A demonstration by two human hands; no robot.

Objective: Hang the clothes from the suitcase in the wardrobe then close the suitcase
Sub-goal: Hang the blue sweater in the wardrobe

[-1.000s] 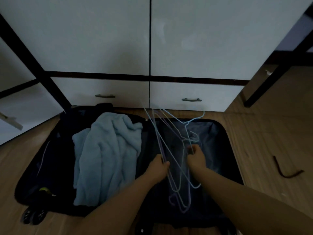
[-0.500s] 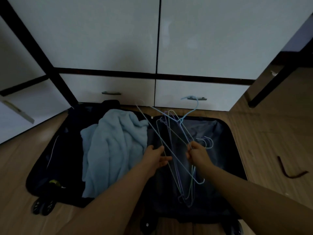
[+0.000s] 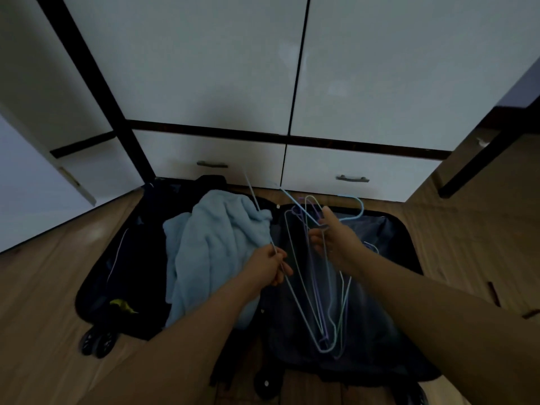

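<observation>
At frame centre, over the open suitcase (image 3: pixel 409 244), left hand (image 3: pixel 270 268) pinches 1 hanger wire and right hand (image 3: pixel 336 241) grips the tangled hangers (image 3: pixel 327 323); pull apart slowly, hooks unsnagged, blue garment (image 3: pixel 210 252) waiting left of centre.

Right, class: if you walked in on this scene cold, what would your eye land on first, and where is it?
First the tangle of pastel wire hangers over the suitcase's right half, with the left hand pinching one wire and the right hand gripping the bunch near the hooks. Next, the pale blue fleecy garment heaped in the left half. Behind stand the closed white wardrobe doors.
</observation>
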